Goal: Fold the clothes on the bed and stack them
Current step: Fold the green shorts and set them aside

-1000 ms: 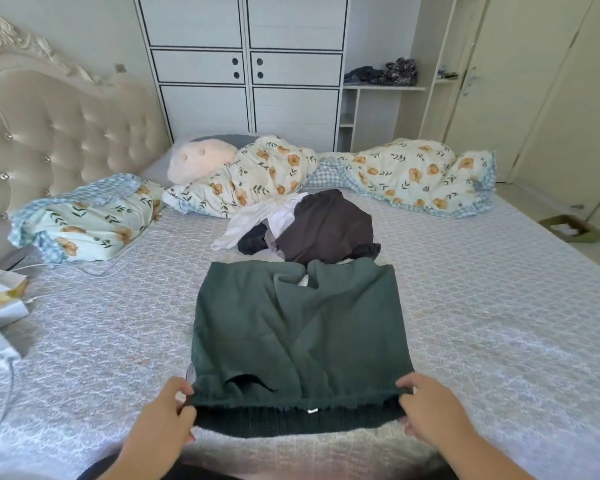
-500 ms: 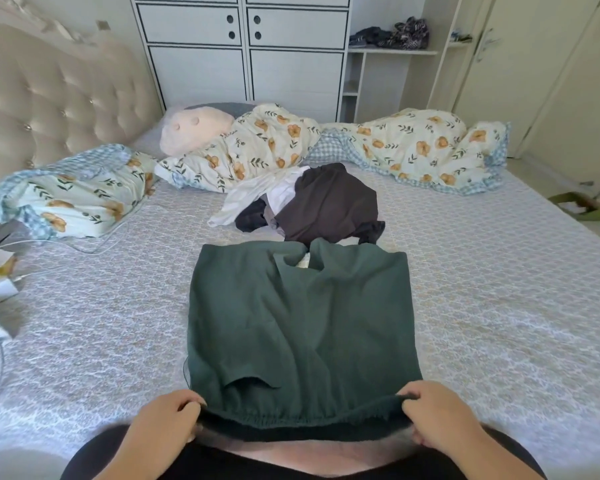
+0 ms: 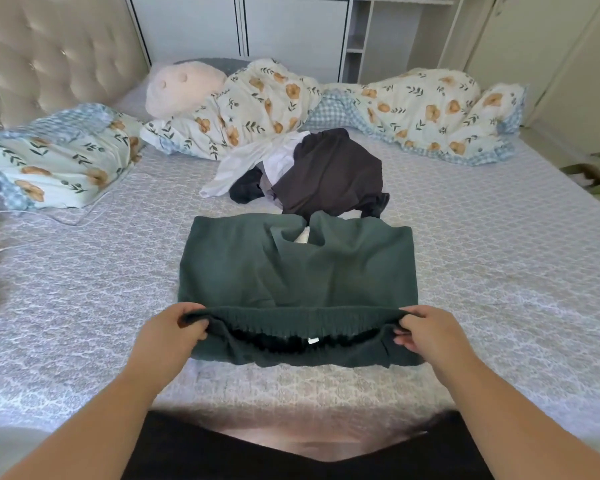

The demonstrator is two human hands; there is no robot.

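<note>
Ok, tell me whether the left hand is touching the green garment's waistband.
Touching. The head view shows the left hand with its fingers curled round the left end of the green garment's ribbed waistband, pinching it.

One head-worn wide-angle view looks forward and down along the bed [image 3: 499,271], close above the hands at 6 o'clock. The headboard [image 3: 49,57] sits at 10 o'clock, the wardrobe [image 3: 291,29] at 12.
</note>
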